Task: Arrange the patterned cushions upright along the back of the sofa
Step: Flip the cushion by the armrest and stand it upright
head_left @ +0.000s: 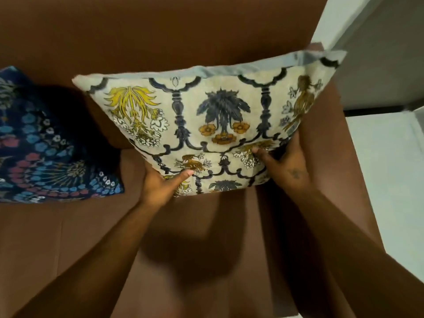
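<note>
A cream cushion point(206, 115) with yellow, blue and ochre flower prints is held above the brown sofa seat point(202, 230), its face tilted toward me and its top edge near the sofa back point(160, 31). My left hand point(163, 184) grips its lower left edge, thumb on the front. My right hand point(286, 164) grips the lower right corner, thumb pressed into the fabric. A dark blue cushion point(46, 145) with blue, red and white flowers leans against the sofa back at the left.
The sofa's right armrest point(325, 138) runs along the cushion's right side. Beyond it lie a pale floor point(390, 180) and a white wall point(378, 53) with a dark skirting strip.
</note>
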Demonstrator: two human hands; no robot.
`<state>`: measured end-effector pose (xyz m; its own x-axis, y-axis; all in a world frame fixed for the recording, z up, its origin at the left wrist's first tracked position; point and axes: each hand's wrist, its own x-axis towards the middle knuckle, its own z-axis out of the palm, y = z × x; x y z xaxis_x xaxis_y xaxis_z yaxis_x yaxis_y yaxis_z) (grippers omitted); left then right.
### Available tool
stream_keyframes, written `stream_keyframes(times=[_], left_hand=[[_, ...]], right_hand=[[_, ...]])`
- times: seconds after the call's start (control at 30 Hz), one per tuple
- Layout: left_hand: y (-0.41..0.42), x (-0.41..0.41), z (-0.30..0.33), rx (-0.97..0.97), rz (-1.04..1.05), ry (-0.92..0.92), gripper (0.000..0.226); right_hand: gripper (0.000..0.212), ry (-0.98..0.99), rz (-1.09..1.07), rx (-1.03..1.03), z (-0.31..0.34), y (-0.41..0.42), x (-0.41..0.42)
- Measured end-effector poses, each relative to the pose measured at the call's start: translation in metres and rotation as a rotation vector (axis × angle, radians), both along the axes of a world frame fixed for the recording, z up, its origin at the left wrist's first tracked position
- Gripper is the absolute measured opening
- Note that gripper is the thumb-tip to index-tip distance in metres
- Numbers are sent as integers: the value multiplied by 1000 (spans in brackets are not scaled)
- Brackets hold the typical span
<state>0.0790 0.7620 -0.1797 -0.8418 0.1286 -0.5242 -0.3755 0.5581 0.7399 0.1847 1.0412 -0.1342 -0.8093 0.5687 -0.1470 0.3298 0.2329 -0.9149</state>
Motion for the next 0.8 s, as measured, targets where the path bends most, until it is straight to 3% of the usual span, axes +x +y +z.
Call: stream_keyframes(times=[0.07,0.17,0.23,0.33,0.4,0.5,0.6,0.7,0.8], left_hand=[[-5,-4,5,21,-5,75,149],[-21,1,15,207,40,223,139],[-26,7,19,300,44,141,141],[-2,17,17,445,122,-25,118],[26,27,17,608,235,-218,117],[68,45,17,755,316,-336,126],[101,53,21,778,338,-391,115],[110,51,15,771,316,-378,87],[87,52,12,707,260,-338,116]], right_hand=[[108,18,-20,-37,3,1,1],[122,34,17,-49,2,-2,11],[129,25,33,-14,4,-8,6],[119,84,62,87,25,-16,-14],[110,121,119,282,54,-21,-26],[111,172,252,594,106,-19,-44],[107,117,299,723,113,4,-62],[112,21,247,644,96,28,-59],[124,-14,182,571,82,49,-37]])
